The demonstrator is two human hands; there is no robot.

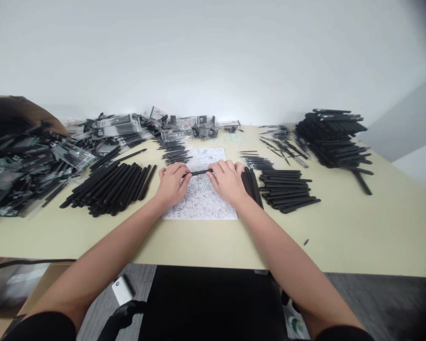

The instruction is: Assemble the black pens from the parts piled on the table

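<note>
First, count one black pen [199, 172], held across your two hands above one printed sheet [199, 201]. Taking that sheet as centre, note three main piles of loose black pens: a fanned row [108, 187] at 9 o'clock, a flat stack [286, 189] at 3 o'clock and a taller heap [330, 137] at 2 o'clock. Transparent pen packets [24, 161] lie in a large mass from 9 to 11 o'clock. All of these rest on a pale yellow tabletop [376, 237] set against a white wall [213, 57], with grey carpet [376, 293] below. Your left hand [171, 184] and right hand [227, 182] sit palms down over the sheet, forearms angled inward across the table's near edge. The fingers [230, 166] of both hands curl around opposite ends of the pen, grasping it.
</note>
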